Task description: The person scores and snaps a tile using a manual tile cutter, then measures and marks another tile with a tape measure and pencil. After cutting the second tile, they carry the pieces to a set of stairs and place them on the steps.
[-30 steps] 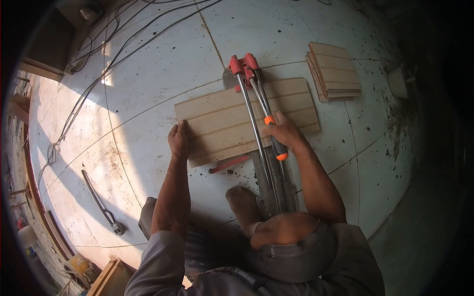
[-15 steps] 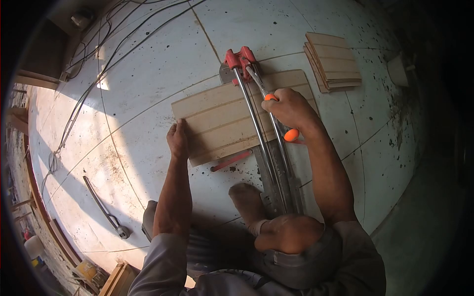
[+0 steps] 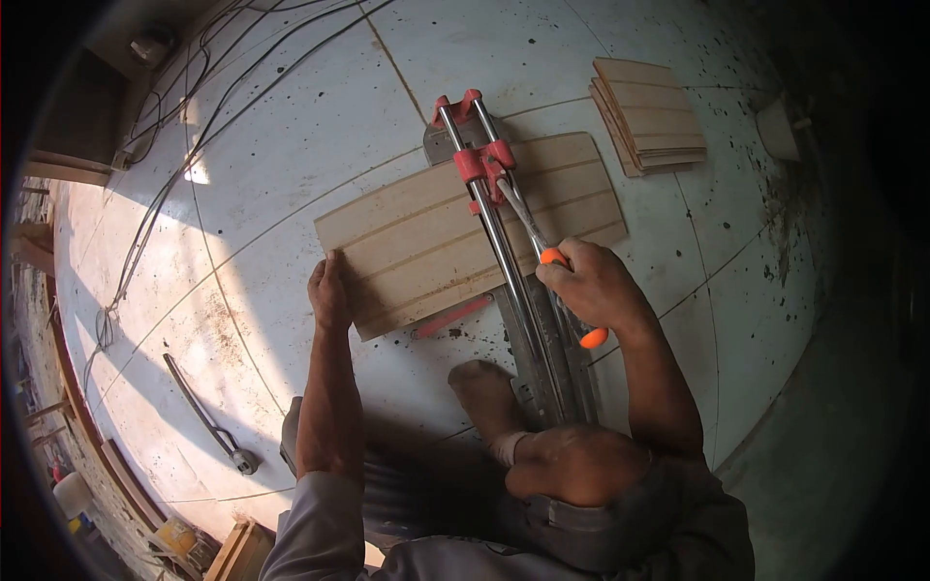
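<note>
- Since the grooved beige tile (image 3: 417,242) lies flat across the manual tile cutter (image 3: 528,320) on the floor, it looks stiff, fairly heavy and brittle, best steadied by flat pressure near an edge.
- On its left end the left hand (image 3: 329,290) rests flat, fingers spread out.
- Beside the rails, the right hand (image 3: 596,286) is clenched round the orange lever handle (image 3: 593,337).
- Well apart lies a stack of tiles (image 3: 649,111).

Building site or tiling workspace, probably indoors, manual tile cutter (image 3: 507,271) on a paint-speckled tiled floor (image 3: 291,126), stacked cut tiles (image 3: 647,114) upper right, loose cables (image 3: 231,70) upper left, timber offcuts (image 3: 237,552) lower left
</note>
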Available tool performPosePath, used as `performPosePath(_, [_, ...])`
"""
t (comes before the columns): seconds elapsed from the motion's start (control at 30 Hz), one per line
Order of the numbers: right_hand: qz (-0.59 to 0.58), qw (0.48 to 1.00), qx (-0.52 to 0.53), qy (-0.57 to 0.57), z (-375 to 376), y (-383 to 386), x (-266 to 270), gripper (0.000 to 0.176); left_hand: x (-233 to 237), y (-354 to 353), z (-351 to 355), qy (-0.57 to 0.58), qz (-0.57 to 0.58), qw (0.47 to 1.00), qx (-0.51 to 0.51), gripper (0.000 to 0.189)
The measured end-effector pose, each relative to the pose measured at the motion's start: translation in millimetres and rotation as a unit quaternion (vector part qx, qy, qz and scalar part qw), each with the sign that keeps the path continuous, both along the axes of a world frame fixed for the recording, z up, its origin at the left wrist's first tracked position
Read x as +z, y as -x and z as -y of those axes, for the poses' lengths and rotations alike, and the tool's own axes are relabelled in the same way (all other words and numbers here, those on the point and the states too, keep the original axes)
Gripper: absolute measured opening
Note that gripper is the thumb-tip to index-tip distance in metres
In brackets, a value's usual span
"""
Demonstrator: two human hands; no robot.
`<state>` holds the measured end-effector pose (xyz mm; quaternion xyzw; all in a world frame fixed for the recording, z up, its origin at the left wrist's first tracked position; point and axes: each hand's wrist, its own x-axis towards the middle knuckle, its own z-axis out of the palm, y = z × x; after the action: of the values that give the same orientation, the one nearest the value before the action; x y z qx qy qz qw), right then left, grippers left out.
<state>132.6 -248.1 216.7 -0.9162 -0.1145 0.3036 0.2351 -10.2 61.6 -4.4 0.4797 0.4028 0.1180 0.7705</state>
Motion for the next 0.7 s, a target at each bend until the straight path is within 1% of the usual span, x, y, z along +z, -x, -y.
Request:
performPosePath(0.07, [0.003, 1.0, 0.005, 0.004, 16.9, 19.2, 2.1, 0.034, 8.5, 2.9, -1.9, -0.006, -0.026, 1.0, -0.005, 0.037])
performPosePath(0.17, [-0.023, 1.0, 0.001, -0.002, 42.6, 49.5, 6.9, 0.033, 8.9, 9.6, -2.5, -0.006, -0.007, 1.0, -0.022, 0.039])
performPosePath(0.23, [-0.071, 0.994, 0.039, 0.07, 55.8, 68.9, 15.2, 0.039, 23.9, 9.5, 1.6, -0.01, -0.008, 0.999, -0.029, 0.04])
performPosePath(0.37, [-0.101, 0.993, 0.028, 0.063, 87.9, 100.4, 14.3, 0.038, 30.9, 13.6, 2.9, -0.007, -0.005, 0.998, -0.07, 0.044])
performPosePath(0.4, [-0.109, 0.989, 0.038, 0.092, 90.5, 105.1, 14.3, 0.038, 27.0, 13.8, 0.3, -0.011, -0.002, 0.997, -0.074, 0.044])
performPosePath(0.43, [-0.119, 0.984, 0.048, 0.12, 92.4, 111.0, 14.1, 0.039, 20.6, 15.7, -3.0, -0.003, -0.014, 0.997, -0.074, 0.045])
performPosePath(0.47, [-0.117, 0.985, 0.048, 0.116, 97.3, 115.9, 14.5, 0.039, 14.2, 18.8, -6.6, 0.005, -0.026, 0.997, -0.071, 0.046])
performPosePath(0.5, [-0.129, 0.983, 0.056, 0.121, 105.5, 120.5, 15.5, 0.04, 14.4, 21.6, -6.3, 0.002, -0.025, 0.997, -0.07, 0.046])
performPosePath(0.57, [-0.139, 0.98, 0.062, 0.128, 116.8, 131.5, 19.0, 0.042, 14.1, 26.3, -2.2, -0.007, -0.011, 0.999, -0.029, 0.047])
performPosePath(0.6, [-0.157, 0.975, 0.065, 0.145, 120.6, 136.6, 21.1, 0.042, 16.1, 28.1, -1.3, -0.007, -0.007, 0.999, -0.032, 0.047])
performPosePath(0.67, [-0.178, 0.968, 0.067, 0.162, 134.6, 150.5, 21.4, 0.043, 21.1, 40.8, -1.6, -0.02, -0.057, 0.998, -0.012, 0.048])
performPosePath(0.7, [-0.179, 0.968, 0.086, 0.155, 146.8, 158.6, 17.4, 0.043, 20.6, 46.7, -3.4, -0.02, -0.057, 0.998, -0.014, 0.048])
